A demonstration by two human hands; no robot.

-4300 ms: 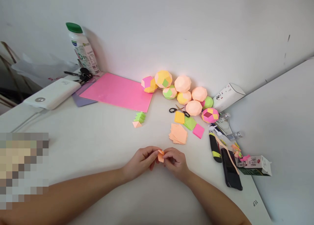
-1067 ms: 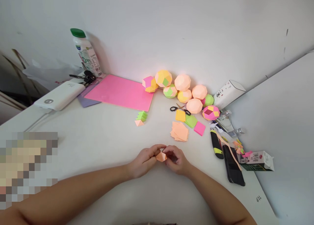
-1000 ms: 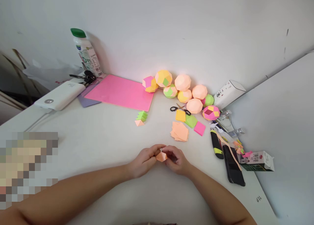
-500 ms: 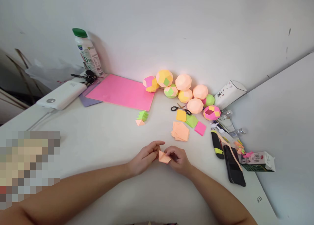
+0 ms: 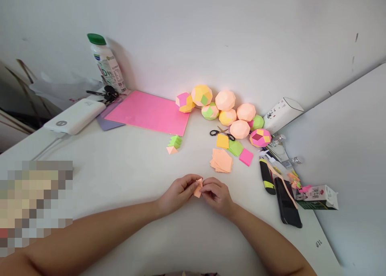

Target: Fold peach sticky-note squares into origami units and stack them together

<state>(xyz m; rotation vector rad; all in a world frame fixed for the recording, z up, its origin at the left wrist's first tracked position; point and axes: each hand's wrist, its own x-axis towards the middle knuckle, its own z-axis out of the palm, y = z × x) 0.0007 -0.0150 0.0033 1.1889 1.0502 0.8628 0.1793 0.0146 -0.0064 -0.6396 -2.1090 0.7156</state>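
A small folded piece of orange paper (image 5: 198, 188) is pinched between both my hands, low over the white table (image 5: 126, 175). My left hand (image 5: 177, 192) grips its left side with closed fingers. My right hand (image 5: 217, 195) pinches its right side, fingers curled. Just beyond my hands lies a stack of orange paper squares (image 5: 221, 160). Further back lie yellow (image 5: 222, 141), green (image 5: 235, 148) and pink (image 5: 246, 156) squares.
Several coloured paper balls (image 5: 224, 111) sit against the wall, with scissors (image 5: 221, 133) in front. A pink sheet (image 5: 149, 112), power bank (image 5: 74, 116) and bottle (image 5: 105, 65) stand at the back left. Small folded units (image 5: 173, 144) lie mid-table. A phone (image 5: 287, 201), marker (image 5: 265, 176) and carton (image 5: 316, 196) lie right.
The orange piece has been turned between my fingers from lying flatter to standing more upright. Both hands stay in the same spot on the table.
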